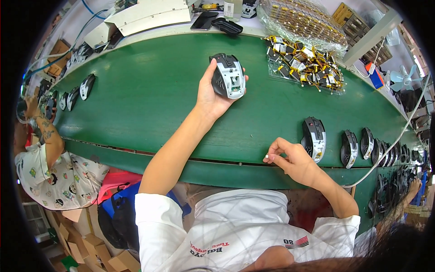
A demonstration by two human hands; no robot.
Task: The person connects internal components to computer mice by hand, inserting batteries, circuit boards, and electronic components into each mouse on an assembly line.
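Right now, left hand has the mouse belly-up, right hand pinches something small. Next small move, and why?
Probably bring the right hand up to the mouse in the left hand. The mouse's underside faces up with an open recess, and the right fingertips pinch a small white piece, well apart from it, low on the green belt.

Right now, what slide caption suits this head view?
Left hand holds an upturned black-and-grey computer mouse over the green conveyor belt; right hand pinches something small.

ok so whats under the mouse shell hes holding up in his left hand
The left hand grips the mouse shell from below, palm and fingers wrapped under it. Beneath lies the green belt. The shell's lower face is covered by the hand.
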